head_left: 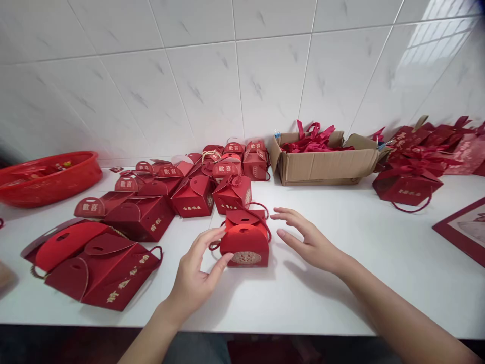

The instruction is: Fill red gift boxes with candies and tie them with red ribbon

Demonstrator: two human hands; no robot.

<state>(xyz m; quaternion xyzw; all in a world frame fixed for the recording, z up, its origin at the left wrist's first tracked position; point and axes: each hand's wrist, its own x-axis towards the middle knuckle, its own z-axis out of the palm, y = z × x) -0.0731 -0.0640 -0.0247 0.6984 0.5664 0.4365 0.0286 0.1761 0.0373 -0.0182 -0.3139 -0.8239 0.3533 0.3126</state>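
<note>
A small red gift box (248, 246) with a gold round emblem stands upright in front of me on the white table, its top flaps curved inward and a red cord looped at its top and sides. At its left side is my left hand (199, 270), thumb and fingers apart, the thumb tip at the box's front left edge. My right hand (308, 240) hovers just right of the box with its fingers spread, holding nothing and apart from the box.
Several red boxes (142, 217) crowd the left and centre back. A red basin (49, 184) is at far left. Behind stands a cardboard box (326, 168) of red ribbons. A ribboned box (407, 187) and a framed card (464, 227) lie right. Tiled wall behind.
</note>
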